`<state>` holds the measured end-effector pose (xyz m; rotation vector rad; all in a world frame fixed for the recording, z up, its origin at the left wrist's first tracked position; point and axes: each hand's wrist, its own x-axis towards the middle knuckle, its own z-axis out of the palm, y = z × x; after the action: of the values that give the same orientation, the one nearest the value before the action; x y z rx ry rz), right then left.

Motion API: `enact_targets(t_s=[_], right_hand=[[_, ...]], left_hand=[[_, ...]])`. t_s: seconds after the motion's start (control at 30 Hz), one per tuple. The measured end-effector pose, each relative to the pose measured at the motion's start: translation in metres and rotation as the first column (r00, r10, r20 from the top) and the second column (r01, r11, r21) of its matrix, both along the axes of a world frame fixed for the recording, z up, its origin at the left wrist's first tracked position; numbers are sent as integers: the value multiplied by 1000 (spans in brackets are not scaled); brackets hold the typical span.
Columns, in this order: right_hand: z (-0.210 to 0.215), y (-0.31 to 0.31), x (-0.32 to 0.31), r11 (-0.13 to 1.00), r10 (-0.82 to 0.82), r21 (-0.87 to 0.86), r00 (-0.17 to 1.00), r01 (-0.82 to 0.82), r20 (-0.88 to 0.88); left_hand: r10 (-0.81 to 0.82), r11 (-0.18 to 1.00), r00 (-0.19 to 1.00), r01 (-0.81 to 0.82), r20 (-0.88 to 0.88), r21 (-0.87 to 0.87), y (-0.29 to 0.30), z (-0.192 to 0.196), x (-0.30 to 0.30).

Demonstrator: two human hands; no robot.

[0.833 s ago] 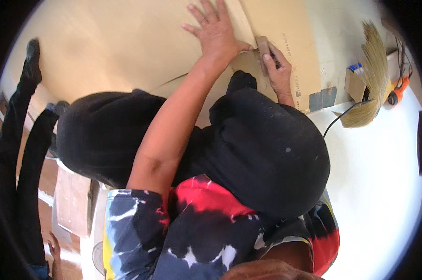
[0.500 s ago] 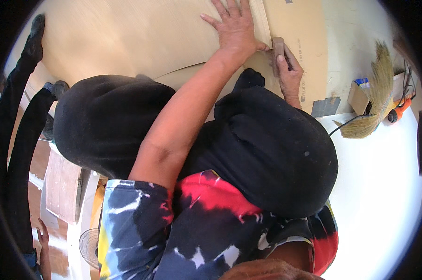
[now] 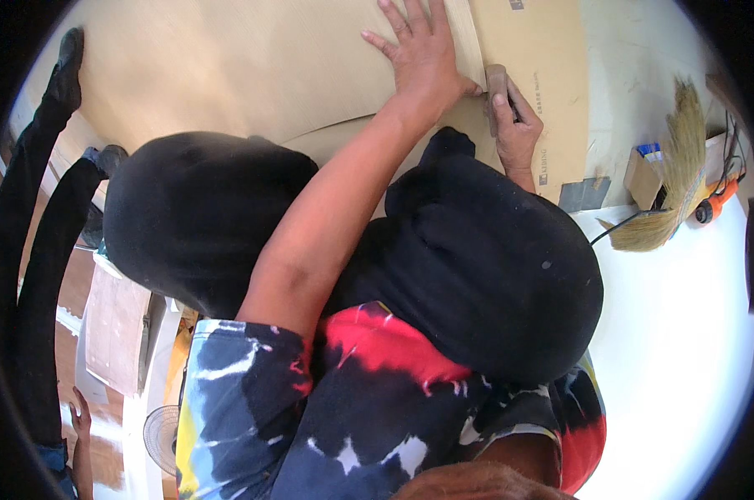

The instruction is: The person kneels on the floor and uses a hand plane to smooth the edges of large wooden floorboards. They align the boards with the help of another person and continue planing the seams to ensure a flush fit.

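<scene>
My left hand [image 3: 425, 67] lies flat with fingers spread on a pale wood panel [image 3: 219, 71], close to its right edge. In my right hand [image 3: 519, 137] is a narrow brown block [image 3: 497, 82] that looks like a sanding block, gripped between thumb and fingers. The block stands against the panel's edge, just right of my left thumb. Its working face is hidden. Beneath the panel's edge lies a tan cardboard sheet [image 3: 552, 58] with dark print.
My black-clad knees [image 3: 494, 267] rise just below the work. At right are a straw broom [image 3: 681, 158], an open small box [image 3: 644, 179] and an orange corded tool [image 3: 716, 202]. Another person's legs [image 3: 39, 208] and hand [image 3: 80, 412] show at left, near a fan [image 3: 160, 437].
The view has shifted slightly. Both hands keep nearly the same places, the left flat on the panel and the right still holding the sanding block at its edge.
</scene>
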<state>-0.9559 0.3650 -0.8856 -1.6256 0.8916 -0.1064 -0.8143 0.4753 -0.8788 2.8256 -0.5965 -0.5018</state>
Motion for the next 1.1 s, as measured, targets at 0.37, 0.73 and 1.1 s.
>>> enact_targets(t_s=[0.37,0.73,1.1], right_hand=[[-4,-1,2,999,-21,37,1000,21,-2],[-5,-17,100,999,12,-53,990,-4,144],[-2,-17,153,991,84,-115,990,-70,117]], left_hand=[[77,991,913,-25,-400,134,-14,48,28],[30,985,933,34,-359,169,-16,43,32],[-14,997,976,-2,-219,-76,2,31,17]])
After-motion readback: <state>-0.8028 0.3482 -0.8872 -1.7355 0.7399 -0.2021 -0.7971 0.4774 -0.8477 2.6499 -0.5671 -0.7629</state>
